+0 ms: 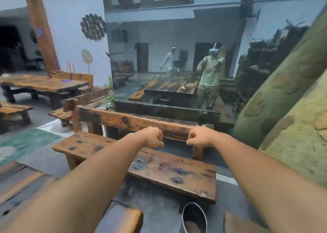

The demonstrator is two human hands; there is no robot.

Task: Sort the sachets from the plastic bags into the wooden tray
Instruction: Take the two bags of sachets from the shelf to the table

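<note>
Nowhere within view: no sachets, no plastic bags, no wooden tray, so whereabouts of the task's things cannot be told from this look; judged from the task alone, likely light, flat, crinkly and slick, bags limp and shapeless, so best pinched at a sealed edge or corner rather than squeezed across the middle, and bags taken at the mouth. Outward from that absence: left hand (153, 137) and right hand (199, 136) held out at arm's length, near each other but apart, fingers (160, 137) of both curled tight into fists, pinching nothing that can be seen; beneath and beyond them a worn wooden bench (159, 169) with dark knots, its backrest rail (134, 121) running behind the knuckles; lower down, a round metal bin (193, 218) on the floor; ahead, a large mirror (177, 56) showing a long dark surface and two figures wearing headsets; off to the left, another wooden surface (40, 84); to the right, a mossy green mass (292, 109), blurred.
</note>
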